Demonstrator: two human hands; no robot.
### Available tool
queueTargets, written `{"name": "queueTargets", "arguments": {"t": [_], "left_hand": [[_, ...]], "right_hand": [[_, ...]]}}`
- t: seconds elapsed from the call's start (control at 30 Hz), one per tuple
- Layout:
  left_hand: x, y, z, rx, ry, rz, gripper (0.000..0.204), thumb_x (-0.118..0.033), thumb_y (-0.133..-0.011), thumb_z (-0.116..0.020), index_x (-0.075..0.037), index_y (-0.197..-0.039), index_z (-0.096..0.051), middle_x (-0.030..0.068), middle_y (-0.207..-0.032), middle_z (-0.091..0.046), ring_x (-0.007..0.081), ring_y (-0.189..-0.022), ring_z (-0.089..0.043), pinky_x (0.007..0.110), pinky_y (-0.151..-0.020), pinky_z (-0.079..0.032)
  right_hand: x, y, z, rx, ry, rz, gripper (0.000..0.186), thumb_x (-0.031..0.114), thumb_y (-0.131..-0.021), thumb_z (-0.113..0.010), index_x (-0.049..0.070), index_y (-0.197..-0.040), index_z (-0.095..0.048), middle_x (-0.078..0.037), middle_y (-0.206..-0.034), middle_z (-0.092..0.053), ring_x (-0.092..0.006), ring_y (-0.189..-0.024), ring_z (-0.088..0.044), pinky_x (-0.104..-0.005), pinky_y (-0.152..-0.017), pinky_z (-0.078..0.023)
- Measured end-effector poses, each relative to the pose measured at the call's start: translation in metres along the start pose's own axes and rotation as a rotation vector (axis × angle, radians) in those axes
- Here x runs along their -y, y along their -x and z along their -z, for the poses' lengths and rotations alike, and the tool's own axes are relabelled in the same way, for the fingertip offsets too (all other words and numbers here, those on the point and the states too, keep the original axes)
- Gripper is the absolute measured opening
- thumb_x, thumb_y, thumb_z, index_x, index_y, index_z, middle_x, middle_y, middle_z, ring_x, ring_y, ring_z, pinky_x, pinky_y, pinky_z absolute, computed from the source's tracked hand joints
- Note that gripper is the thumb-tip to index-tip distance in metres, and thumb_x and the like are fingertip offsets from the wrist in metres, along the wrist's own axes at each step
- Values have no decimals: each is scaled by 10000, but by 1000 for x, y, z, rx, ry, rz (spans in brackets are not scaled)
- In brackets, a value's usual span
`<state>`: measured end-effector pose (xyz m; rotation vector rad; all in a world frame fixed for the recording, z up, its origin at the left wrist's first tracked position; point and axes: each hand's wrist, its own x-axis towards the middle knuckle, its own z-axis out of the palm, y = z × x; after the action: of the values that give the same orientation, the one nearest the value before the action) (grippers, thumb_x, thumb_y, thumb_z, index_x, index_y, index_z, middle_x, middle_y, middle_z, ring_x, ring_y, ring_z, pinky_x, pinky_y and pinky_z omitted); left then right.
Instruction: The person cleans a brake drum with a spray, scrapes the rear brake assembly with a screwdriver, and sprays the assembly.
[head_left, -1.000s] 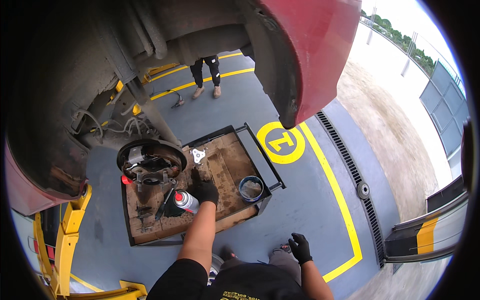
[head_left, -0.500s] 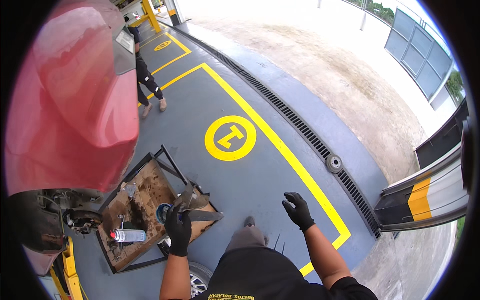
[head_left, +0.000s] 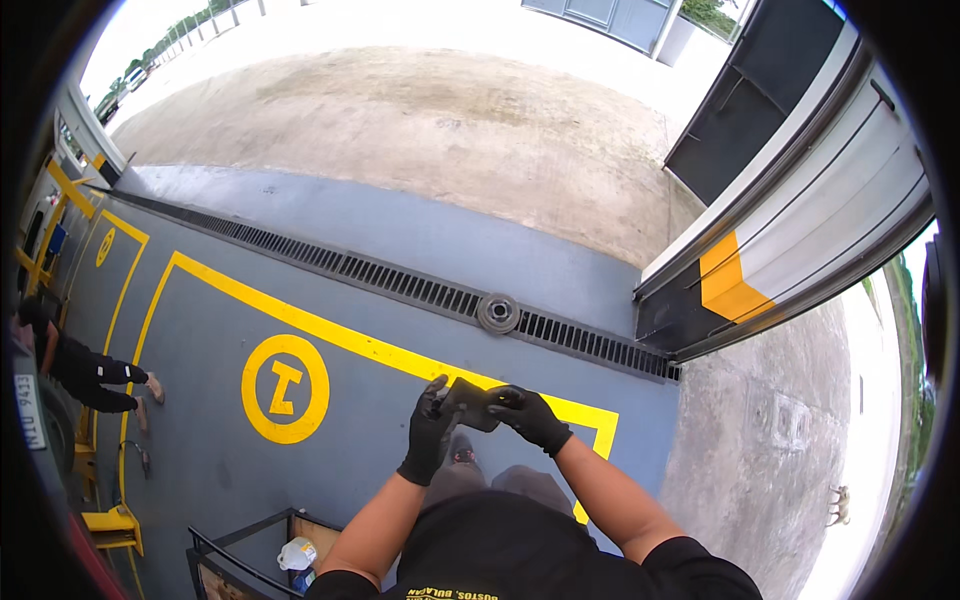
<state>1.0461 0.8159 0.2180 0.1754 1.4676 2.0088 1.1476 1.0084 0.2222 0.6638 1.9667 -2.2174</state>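
Note:
In front of my body, above the grey floor, I hold a small dark grey sheet (head_left: pixel 468 403) that looks like sandpaper. My left hand (head_left: pixel 428 435), in a black glove, grips its left edge. On the right edge, the fingers of my right hand (head_left: pixel 532 417), also gloved in black, are closed. The sheet is roughly rectangular and held between the two hands. Exactly how the fingertips pinch it is too dark to make out.
A brake disc (head_left: pixel 498 313) lies on the drain grate (head_left: pixel 370 275) ahead. At lower left stands a black-framed cart (head_left: pixel 240 535) with a whitish jug (head_left: pixel 297 553). A person in dark clothes (head_left: pixel 90 375) is at the far left, near yellow lift parts (head_left: pixel 112 522). A sliding door (head_left: pixel 790 225) borders the right.
My view has turned right, away from the red car and cart. The sheet has come from over the cart to in front of me, and my right hand has closed on it.

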Motion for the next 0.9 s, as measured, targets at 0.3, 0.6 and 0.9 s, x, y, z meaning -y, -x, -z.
{"name": "queueTargets", "arguments": {"t": [0.3,0.6,0.9], "left_hand": [[148,-263,-93,101,181,388,397,-168,-1042,-546,-95,-1420,-447,76,-1239,-611,196,-1100,-641,356,-941,-538],[307,-499,-48,-224,-168,666,401,-271,-1021,-596,-50,-1347,-520,54,-913,-616,104,-692,-594,263,-624,-530],[380,-521,4,-97,-272,944,430,-352,-981,-645,-19,-1247,-587,37,-899,-603,98,-706,-578,249,-645,-495]], "right_hand": [[-85,-195,163,-349,142,77,477,130,-948,-690,66,-1399,-545,-132,-1263,-674,-202,-1146,-658,-320,-966,-510],[-357,-483,291,43,827,-256,495,383,-939,-620,101,-1343,-576,-184,-1463,-526,-347,-1290,-564,-438,-1050,-473],[-515,-634,291,144,881,-609,823,443,-855,-721,35,-1488,-388,-240,-1558,-396,-387,-1327,-537,-454,-1083,-459]]}}
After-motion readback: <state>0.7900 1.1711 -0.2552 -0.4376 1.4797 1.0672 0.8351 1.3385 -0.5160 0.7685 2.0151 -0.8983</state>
